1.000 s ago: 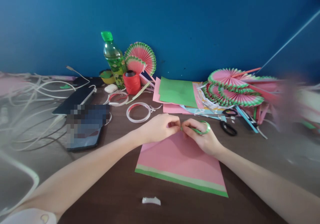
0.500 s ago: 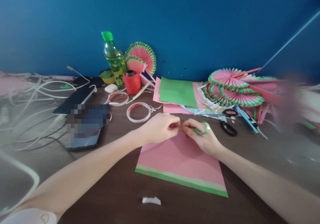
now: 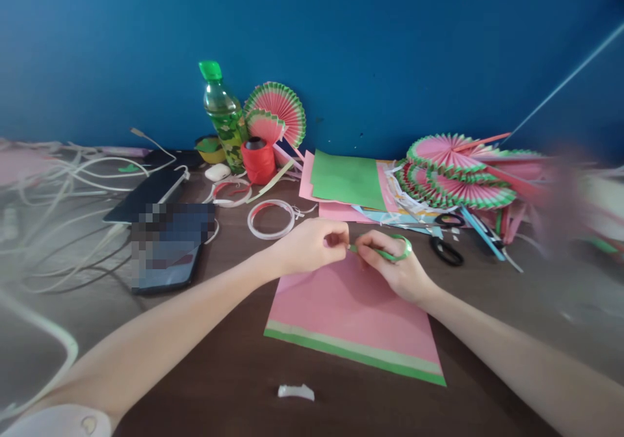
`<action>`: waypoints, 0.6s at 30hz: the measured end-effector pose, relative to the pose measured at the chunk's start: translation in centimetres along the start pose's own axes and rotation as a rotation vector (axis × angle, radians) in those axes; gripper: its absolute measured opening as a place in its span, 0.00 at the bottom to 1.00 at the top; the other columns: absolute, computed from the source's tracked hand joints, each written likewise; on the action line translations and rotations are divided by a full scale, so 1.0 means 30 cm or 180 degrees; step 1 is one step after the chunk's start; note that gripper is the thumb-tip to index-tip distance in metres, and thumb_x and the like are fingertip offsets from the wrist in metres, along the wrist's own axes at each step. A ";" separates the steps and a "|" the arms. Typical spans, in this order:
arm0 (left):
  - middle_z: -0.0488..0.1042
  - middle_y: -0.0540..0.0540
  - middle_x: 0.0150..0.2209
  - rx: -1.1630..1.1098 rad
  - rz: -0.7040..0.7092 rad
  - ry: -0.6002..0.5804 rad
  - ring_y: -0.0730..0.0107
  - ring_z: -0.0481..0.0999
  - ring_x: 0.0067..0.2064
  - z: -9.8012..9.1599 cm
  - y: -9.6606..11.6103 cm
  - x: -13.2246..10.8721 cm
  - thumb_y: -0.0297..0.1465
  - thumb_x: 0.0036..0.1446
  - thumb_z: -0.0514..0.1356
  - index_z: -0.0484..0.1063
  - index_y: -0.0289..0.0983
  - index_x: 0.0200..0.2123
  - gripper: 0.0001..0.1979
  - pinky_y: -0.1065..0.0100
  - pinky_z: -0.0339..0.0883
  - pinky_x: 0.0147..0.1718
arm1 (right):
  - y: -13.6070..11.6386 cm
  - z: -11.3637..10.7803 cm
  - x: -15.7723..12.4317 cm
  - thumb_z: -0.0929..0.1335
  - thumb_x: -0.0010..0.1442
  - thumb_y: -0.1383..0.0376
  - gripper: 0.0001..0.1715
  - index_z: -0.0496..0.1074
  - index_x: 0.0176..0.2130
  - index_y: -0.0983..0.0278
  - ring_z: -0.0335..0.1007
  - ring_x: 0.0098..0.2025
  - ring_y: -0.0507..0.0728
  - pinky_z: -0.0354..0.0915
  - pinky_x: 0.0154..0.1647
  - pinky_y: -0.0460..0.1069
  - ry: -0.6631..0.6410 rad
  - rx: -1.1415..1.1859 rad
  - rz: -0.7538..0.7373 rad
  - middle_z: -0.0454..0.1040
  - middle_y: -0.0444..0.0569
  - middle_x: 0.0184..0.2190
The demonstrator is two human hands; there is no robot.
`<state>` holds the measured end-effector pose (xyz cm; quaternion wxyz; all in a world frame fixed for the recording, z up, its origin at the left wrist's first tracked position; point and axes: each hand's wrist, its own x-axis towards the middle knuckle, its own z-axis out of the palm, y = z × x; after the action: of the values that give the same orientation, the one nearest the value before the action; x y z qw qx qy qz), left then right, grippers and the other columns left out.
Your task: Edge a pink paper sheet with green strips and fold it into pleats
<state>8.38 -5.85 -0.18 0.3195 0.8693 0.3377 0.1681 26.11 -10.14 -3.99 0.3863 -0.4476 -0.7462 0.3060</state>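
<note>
"Head view, then: what have the hands got?"

"The right hand [image 3: 402,278] has thumb and forefinger clamped on a curled green band [image 3: 407,247], its loop standing out over the knuckles and its tip poking toward the other side. The left hand [image 3: 312,248] has thumb and forefinger brought together just at that tip; whether they grip it, I can't tell."

"And where is this happening?"

"Above the far part of a pink sheet [image 3: 355,313], which lies on the tabletop [image 3: 219,372] with its green-and-pale border toward the wearer."

"How would you handle it well?"

"My judgement: hold the right pinch steady close to the tip, work the left with fingertips only, and let the loop sit slack so it doesn't kink. Wrists low, I'd say, without dragging the sheet askew."

"Now count for me."

"One band, one bordered sheet, one white scrap [image 3: 296,392] nearer the wearer. Two rings of tape [image 3: 250,219], one bottle [image 3: 221,121], one red spool [image 3: 259,164], one phone [image 3: 170,255], one pair of black-handled scissors [image 3: 446,250]."

"The pleated fans?"

"Two beside the bottle [image 3: 285,102]; the right-hand pile [image 3: 468,190] overlaps, so at least three. One green sheet [image 3: 346,180] tops the pink paper behind; the pink ones I can't count for certain."
</note>
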 end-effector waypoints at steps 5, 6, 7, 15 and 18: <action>0.70 0.52 0.25 0.0200 -0.0179 0.0187 0.74 0.67 0.28 -0.051 -0.042 0.009 0.29 0.49 0.52 0.66 0.36 0.24 0.06 0.72 0.59 0.29 | 0.009 0.001 -0.001 0.60 0.59 0.65 0.08 0.64 0.28 0.63 0.62 0.22 0.49 0.59 0.25 0.44 0.0046 -0.0035 0.0008 0.65 0.41 0.19; 0.70 0.52 0.25 0.0430 -0.0281 0.0339 0.74 0.67 0.28 -0.068 -0.052 0.010 0.30 0.49 0.52 0.66 0.36 0.24 0.05 0.71 0.58 0.29 | 0.009 0.002 -0.001 0.61 0.59 0.65 0.08 0.64 0.29 0.63 0.62 0.22 0.49 0.59 0.24 0.44 0.0048 -0.0017 0.0024 0.66 0.41 0.19; 0.70 0.51 0.26 0.0737 -0.0412 0.0514 0.72 0.67 0.29 -0.087 -0.062 0.010 0.30 0.49 0.52 0.66 0.36 0.25 0.05 0.71 0.58 0.28 | 0.009 0.003 -0.002 0.61 0.59 0.65 0.08 0.64 0.29 0.63 0.61 0.22 0.49 0.59 0.23 0.44 0.0052 0.0013 0.0045 0.65 0.41 0.19; 0.73 0.40 0.28 0.2717 -0.1476 0.1122 0.57 0.72 0.35 -0.216 -0.147 -0.006 0.31 0.55 0.48 0.70 0.35 0.27 0.13 0.63 0.59 0.31 | 0.006 0.012 -0.005 0.62 0.57 0.64 0.07 0.65 0.29 0.63 0.61 0.20 0.48 0.59 0.20 0.43 0.0079 0.0144 0.0127 0.65 0.41 0.20; 0.73 0.41 0.30 0.2770 -0.1583 0.1171 0.57 0.72 0.37 -0.241 -0.170 -0.014 0.34 0.55 0.50 0.70 0.36 0.27 0.12 0.64 0.59 0.32 | 0.003 0.012 -0.002 0.62 0.57 0.64 0.06 0.66 0.29 0.64 0.61 0.20 0.48 0.59 0.19 0.44 0.0088 0.0073 0.0042 0.66 0.42 0.20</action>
<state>1.97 -0.06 1.73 -0.1049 0.7713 0.6224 0.0814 25.88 -10.20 -4.27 0.3997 -0.4523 -0.7342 0.3109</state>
